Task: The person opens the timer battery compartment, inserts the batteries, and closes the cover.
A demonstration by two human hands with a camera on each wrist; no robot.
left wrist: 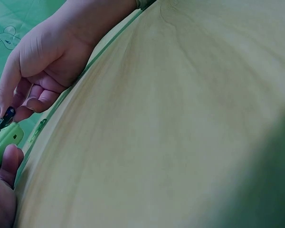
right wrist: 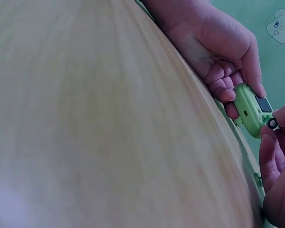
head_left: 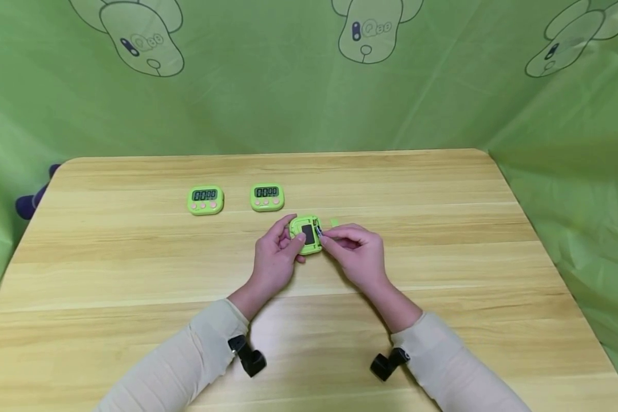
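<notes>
My left hand (head_left: 277,257) grips a green digital timer (head_left: 296,226), back side up, with the thumb over its dark rectangular panel. The timer's battery slot, on its right side, is uncovered. My right hand (head_left: 357,252) pinches a small battery (head_left: 318,230) between thumb and fingertips, right at that slot. From the left wrist, the dark battery (left wrist: 4,119) stands tilted above the timer's edge. The right wrist view shows the battery's round end (right wrist: 272,123) beside the green timer (right wrist: 249,109).
Two more green timers, one at left (head_left: 205,200) and one nearer the middle (head_left: 267,197), lie face up with zeros on their displays. A small green piece (head_left: 335,222) lies on the wooden table (head_left: 134,252) behind my right hand. A green curtain (head_left: 309,109) surrounds the table.
</notes>
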